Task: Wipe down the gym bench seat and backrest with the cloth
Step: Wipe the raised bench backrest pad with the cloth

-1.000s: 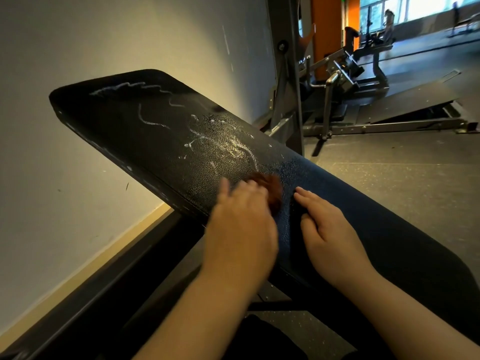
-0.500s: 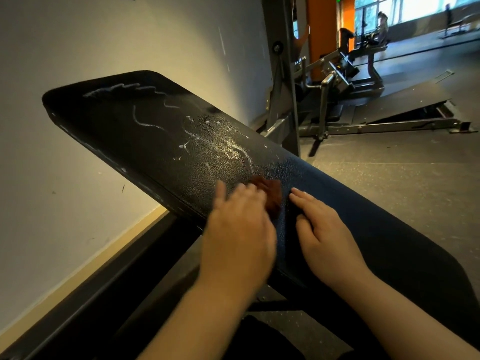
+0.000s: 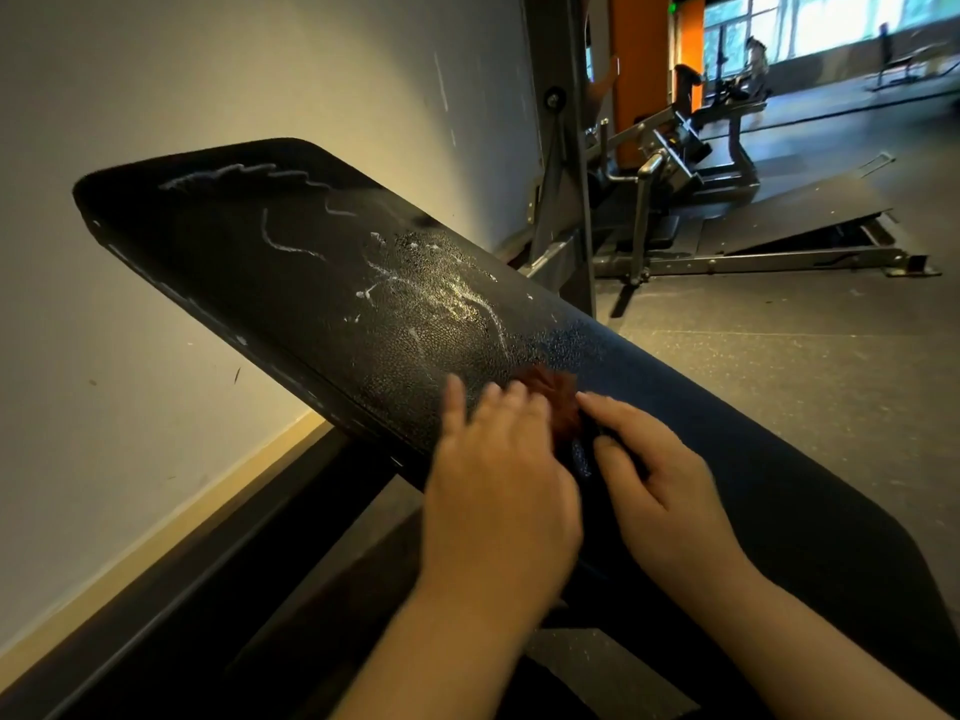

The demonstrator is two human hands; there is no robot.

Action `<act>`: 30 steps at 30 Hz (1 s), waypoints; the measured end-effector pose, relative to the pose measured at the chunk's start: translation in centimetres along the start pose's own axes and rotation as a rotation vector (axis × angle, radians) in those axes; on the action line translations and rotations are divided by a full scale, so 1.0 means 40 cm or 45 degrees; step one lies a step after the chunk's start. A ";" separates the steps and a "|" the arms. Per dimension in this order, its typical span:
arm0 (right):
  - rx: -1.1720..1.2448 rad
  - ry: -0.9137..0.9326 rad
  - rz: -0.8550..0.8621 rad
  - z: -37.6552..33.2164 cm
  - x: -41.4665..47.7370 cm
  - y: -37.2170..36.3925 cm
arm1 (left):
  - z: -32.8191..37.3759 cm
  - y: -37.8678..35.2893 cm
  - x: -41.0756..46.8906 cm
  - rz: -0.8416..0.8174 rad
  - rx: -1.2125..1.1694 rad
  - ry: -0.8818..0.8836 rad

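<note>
The black padded bench backrest [image 3: 260, 262] slopes up to the left, with white cleaner streaks [image 3: 431, 293] across its upper half. A small brown cloth [image 3: 553, 389] lies on the pad just below the streaks. My left hand [image 3: 498, 491] presses on the cloth with straight fingers and covers most of it. Beside it on the pad rests my right hand [image 3: 660, 485], its index fingertip at the cloth's right edge and its other fingers bent. The lower end of the bench runs out toward the bottom right.
A pale wall [image 3: 260, 70] stands close on the left behind the bench. A grey steel upright [image 3: 561, 148] rises behind the pad. Farther back are a weight machine [image 3: 675, 148] and a low dark ramp [image 3: 805, 215] on the rubber floor [image 3: 779, 381].
My right hand's fingers, flat on the pad before, have bent. My left hand and the cloth stay at nearly the same spot below the streaks.
</note>
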State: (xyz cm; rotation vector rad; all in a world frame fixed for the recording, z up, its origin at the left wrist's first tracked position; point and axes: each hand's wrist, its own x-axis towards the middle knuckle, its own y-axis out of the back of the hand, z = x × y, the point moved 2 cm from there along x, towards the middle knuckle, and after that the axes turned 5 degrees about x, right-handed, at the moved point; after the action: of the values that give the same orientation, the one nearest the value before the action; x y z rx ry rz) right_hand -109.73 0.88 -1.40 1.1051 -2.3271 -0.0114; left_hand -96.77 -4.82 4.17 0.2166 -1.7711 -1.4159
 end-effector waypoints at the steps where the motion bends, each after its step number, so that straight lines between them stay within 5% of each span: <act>1: 0.099 -0.001 0.010 -0.013 -0.012 0.005 | 0.018 -0.005 -0.020 -0.030 -0.060 -0.062; 6: 0.141 -0.267 -0.343 -0.074 -0.047 -0.059 | -0.032 0.026 -0.050 -0.032 -0.759 0.189; 12: -0.273 -0.042 -0.281 -0.077 0.042 -0.072 | -0.083 -0.004 -0.056 0.049 -0.429 0.009; 16: -0.098 -0.185 -0.208 -0.067 0.118 -0.057 | -0.102 -0.023 -0.076 0.150 -0.336 -0.023; 22: -0.044 0.162 -0.550 -0.108 0.030 -0.083 | -0.137 -0.019 -0.061 0.268 -0.289 0.047; 28: -0.073 0.008 -0.170 -0.061 0.163 -0.066 | -0.138 -0.022 -0.059 0.258 -0.190 0.011; 30: -0.008 -0.032 -0.222 -0.062 0.153 -0.078 | -0.139 -0.026 -0.063 0.249 -0.191 0.010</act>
State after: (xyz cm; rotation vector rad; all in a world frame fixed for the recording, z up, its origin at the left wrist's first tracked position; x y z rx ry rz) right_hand -109.37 -5.04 2.91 1.3081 -2.2436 -0.0981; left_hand -91.71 -7.70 2.10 -0.0301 -1.6233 -1.3961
